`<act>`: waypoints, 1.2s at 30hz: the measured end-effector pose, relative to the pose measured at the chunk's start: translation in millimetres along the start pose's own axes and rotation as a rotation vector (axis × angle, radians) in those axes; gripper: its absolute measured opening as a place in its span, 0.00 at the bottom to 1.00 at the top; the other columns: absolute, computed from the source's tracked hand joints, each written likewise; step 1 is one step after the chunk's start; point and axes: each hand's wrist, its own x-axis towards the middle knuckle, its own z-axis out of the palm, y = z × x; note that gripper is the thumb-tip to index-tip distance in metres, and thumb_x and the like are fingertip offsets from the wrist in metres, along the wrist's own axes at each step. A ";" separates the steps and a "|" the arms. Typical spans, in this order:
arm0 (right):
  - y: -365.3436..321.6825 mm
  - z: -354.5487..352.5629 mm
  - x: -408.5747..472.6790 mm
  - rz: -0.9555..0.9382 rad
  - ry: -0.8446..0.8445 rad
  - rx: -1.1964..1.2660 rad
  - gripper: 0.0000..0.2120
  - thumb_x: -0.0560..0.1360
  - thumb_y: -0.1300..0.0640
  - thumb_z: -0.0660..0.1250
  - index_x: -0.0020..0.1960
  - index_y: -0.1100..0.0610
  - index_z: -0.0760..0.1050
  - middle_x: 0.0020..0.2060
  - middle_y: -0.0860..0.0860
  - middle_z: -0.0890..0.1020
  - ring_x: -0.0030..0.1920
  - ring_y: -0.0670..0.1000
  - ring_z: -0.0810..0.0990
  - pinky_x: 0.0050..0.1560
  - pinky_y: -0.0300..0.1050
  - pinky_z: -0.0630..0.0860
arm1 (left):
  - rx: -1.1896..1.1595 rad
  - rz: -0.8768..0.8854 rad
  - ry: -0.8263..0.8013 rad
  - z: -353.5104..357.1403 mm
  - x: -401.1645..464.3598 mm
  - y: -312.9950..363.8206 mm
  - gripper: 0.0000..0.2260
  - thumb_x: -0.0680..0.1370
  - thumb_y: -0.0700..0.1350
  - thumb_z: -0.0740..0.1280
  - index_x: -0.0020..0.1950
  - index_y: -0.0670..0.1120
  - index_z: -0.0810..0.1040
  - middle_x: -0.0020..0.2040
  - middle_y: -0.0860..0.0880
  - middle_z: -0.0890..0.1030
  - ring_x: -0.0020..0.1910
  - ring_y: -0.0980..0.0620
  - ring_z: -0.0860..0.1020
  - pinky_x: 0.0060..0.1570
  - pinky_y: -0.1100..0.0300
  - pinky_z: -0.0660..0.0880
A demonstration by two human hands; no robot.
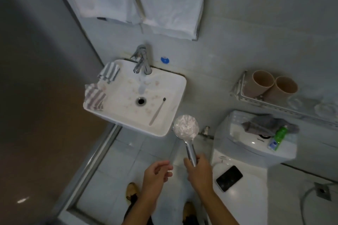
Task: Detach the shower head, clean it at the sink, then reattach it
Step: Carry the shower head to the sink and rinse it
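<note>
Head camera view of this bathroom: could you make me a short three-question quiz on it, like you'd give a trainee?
1. True or false: the right hand grips the shower head by its handle.
2. Where does the toothbrush lie? A) on the toilet tank B) inside the sink C) in a cup
3. Fill in: water runs from the ______ into the basin.

Key:
1. True; the left hand holds nothing, its fingers loosely curled.
2. B, right of the drain.
3. Faucet.
</note>
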 end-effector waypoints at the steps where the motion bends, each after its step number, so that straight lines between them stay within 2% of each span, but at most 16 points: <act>1: -3.7 8.6 0.6 0.001 0.008 -0.009 0.12 0.73 0.49 0.72 0.43 0.52 0.70 0.34 0.52 0.79 0.33 0.54 0.81 0.34 0.59 0.80 | 0.003 0.001 -0.014 -6.2 7.4 4.0 0.06 0.78 0.37 0.66 0.50 0.44 0.81 0.43 0.46 0.86 0.42 0.49 0.83 0.45 0.58 0.77; 8: -52.7 94.6 9.1 0.016 0.097 0.048 0.13 0.73 0.50 0.72 0.42 0.56 0.70 0.33 0.53 0.79 0.33 0.56 0.80 0.34 0.61 0.80 | 0.065 0.050 -0.159 -79.2 87.2 43.7 0.06 0.78 0.37 0.66 0.50 0.44 0.81 0.44 0.45 0.85 0.41 0.50 0.83 0.41 0.62 0.77; 13: -98.1 158.9 10.4 0.069 0.143 0.039 0.13 0.70 0.45 0.71 0.42 0.52 0.71 0.33 0.53 0.81 0.33 0.56 0.81 0.35 0.60 0.80 | 0.052 0.079 -0.193 -141.6 136.1 86.3 0.06 0.79 0.35 0.64 0.49 0.42 0.80 0.44 0.43 0.85 0.38 0.51 0.81 0.38 0.65 0.76; 19: -144.7 211.9 9.2 0.104 0.163 0.017 0.13 0.73 0.50 0.73 0.40 0.54 0.70 0.32 0.53 0.80 0.32 0.55 0.81 0.33 0.56 0.80 | 0.062 0.052 -0.213 -198.4 172.3 113.8 0.06 0.79 0.35 0.64 0.51 0.41 0.80 0.45 0.41 0.84 0.39 0.51 0.80 0.36 0.67 0.76; 24: -159.5 226.9 35.0 0.116 0.141 -0.067 0.12 0.73 0.49 0.71 0.38 0.54 0.73 0.31 0.52 0.79 0.32 0.55 0.81 0.35 0.56 0.81 | 0.019 -0.022 -0.190 -211.3 206.2 125.6 0.06 0.79 0.36 0.64 0.51 0.41 0.80 0.45 0.42 0.84 0.37 0.51 0.81 0.36 0.66 0.76; 30: -173.9 240.5 78.7 0.133 0.091 -0.089 0.13 0.76 0.49 0.70 0.40 0.57 0.74 0.35 0.53 0.80 0.34 0.55 0.80 0.36 0.54 0.81 | 0.020 0.022 -0.173 -214.1 241.1 156.3 0.06 0.79 0.36 0.64 0.52 0.42 0.80 0.46 0.43 0.85 0.39 0.51 0.82 0.39 0.64 0.77; 32: -180.0 241.7 92.0 0.150 0.083 -0.096 0.12 0.76 0.49 0.70 0.42 0.57 0.74 0.36 0.53 0.79 0.35 0.53 0.80 0.37 0.51 0.79 | 0.032 0.035 -0.152 -211.3 256.3 175.6 0.07 0.79 0.36 0.64 0.51 0.43 0.81 0.46 0.42 0.85 0.40 0.50 0.81 0.42 0.61 0.77; 36: -180.7 246.9 117.4 0.211 0.077 -0.144 0.12 0.76 0.49 0.70 0.46 0.59 0.76 0.40 0.54 0.80 0.42 0.56 0.81 0.42 0.48 0.74 | 0.066 0.100 -0.132 -191.3 285.8 211.4 0.07 0.79 0.35 0.63 0.51 0.42 0.80 0.45 0.42 0.85 0.39 0.49 0.81 0.42 0.61 0.76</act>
